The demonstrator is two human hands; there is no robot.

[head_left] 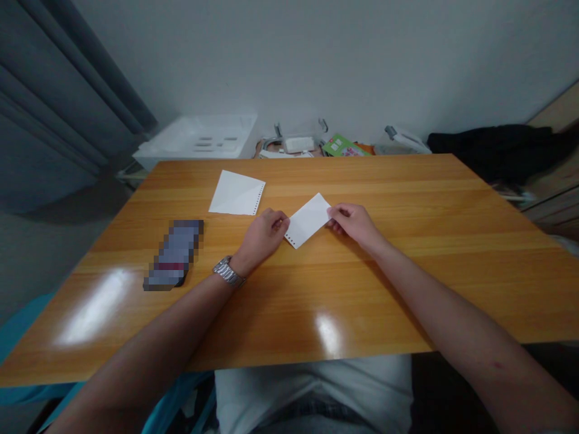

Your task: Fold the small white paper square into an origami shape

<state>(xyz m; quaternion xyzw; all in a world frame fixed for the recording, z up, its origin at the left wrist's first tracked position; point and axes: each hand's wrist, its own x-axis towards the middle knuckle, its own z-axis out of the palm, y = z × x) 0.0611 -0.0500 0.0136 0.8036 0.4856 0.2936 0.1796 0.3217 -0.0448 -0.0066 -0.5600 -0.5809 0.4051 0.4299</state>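
A small white sheet of paper with punched holes along its lower left end is held between both hands over the table. My left hand, with a silver watch on its wrist, pinches the paper's left end. At the opposite end, my right hand grips the right edge between thumb and fingers. Farther back to the left, a second white sheet of paper lies flat, its punched holes facing right. Neither hand touches that one.
A phone-like device, blurred out, lies on the wooden table at the left. Behind the far edge are a white plastic tray, a green booklet and cables. Dark cloth is at the back right.
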